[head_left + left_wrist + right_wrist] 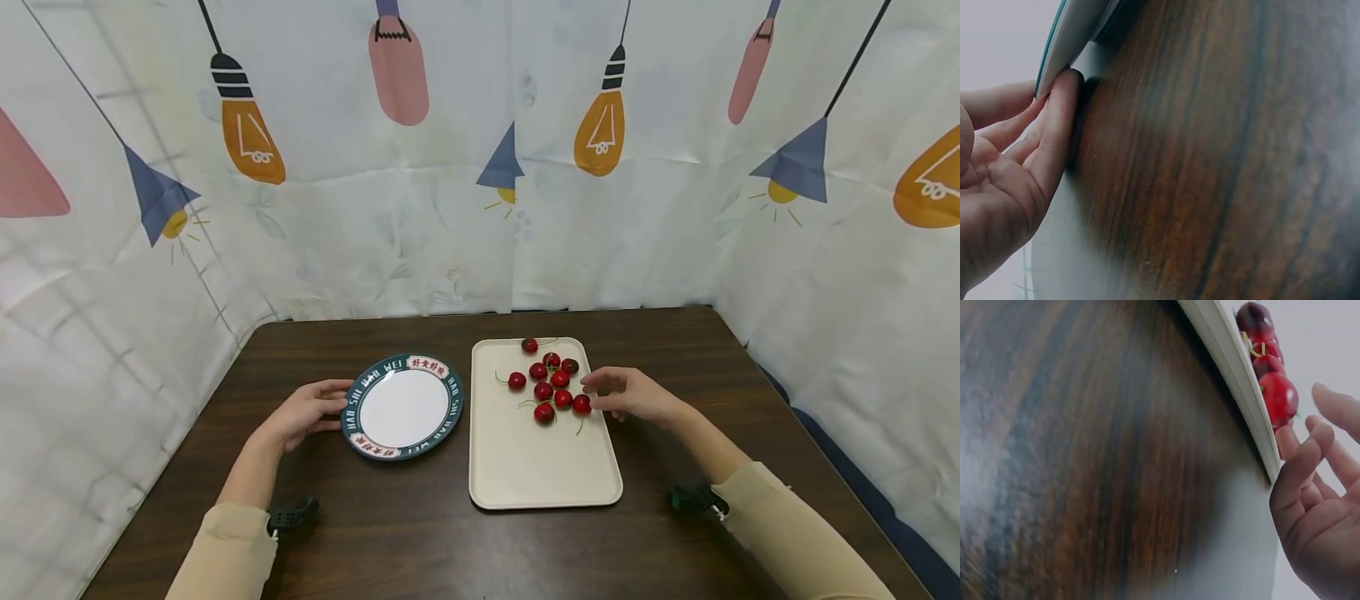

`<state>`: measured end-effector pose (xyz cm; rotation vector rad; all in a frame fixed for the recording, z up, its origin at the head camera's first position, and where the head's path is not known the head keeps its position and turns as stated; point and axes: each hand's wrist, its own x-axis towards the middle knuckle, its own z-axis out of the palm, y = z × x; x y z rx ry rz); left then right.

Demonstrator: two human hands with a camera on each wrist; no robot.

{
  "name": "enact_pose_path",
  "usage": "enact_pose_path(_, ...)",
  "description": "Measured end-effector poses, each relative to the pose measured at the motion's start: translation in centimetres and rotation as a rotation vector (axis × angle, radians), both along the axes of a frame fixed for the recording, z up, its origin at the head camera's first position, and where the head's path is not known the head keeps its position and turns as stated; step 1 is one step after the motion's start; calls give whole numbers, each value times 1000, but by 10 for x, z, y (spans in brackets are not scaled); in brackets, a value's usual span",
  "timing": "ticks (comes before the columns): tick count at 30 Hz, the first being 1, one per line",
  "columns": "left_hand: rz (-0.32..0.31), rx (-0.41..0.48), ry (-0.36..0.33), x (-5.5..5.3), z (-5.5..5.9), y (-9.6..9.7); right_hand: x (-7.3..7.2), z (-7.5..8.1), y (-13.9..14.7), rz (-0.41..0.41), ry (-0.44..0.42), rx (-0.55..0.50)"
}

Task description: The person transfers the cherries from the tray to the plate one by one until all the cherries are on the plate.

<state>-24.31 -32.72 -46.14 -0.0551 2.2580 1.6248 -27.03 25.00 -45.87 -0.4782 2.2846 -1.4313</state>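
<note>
Cream sleeves nearest, 4 and 8 o'clock. Left fingers: pinching plate, 9-o'clock rim. Right fingers: half-curled, seemingly empty, beside cherries, 2 o'clock on tray. Risk: careless brush, rolling fruit.

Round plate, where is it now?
In the head view, the plate is left of the cream tray, its left rim held by the left hand.
</note>
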Motion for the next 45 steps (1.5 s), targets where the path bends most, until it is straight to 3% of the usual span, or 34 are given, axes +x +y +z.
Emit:
enact_pose_path(20, 22, 55, -21, -2, -7, -11, 6, -3, -21, 68, 164, 129)
enact_pose_path(27, 3, 85, -3, -3, -8, -13, 7, -3, -21, 44, 153, 160)
enact_pose_path(35, 1, 113, -22, -3, -13, -15, 8, -7, -19, 59, 205, 192)
enact_pose_path(45, -19, 116, -14, -2, -12, -14, 9, -5, -19, 61, 189, 133)
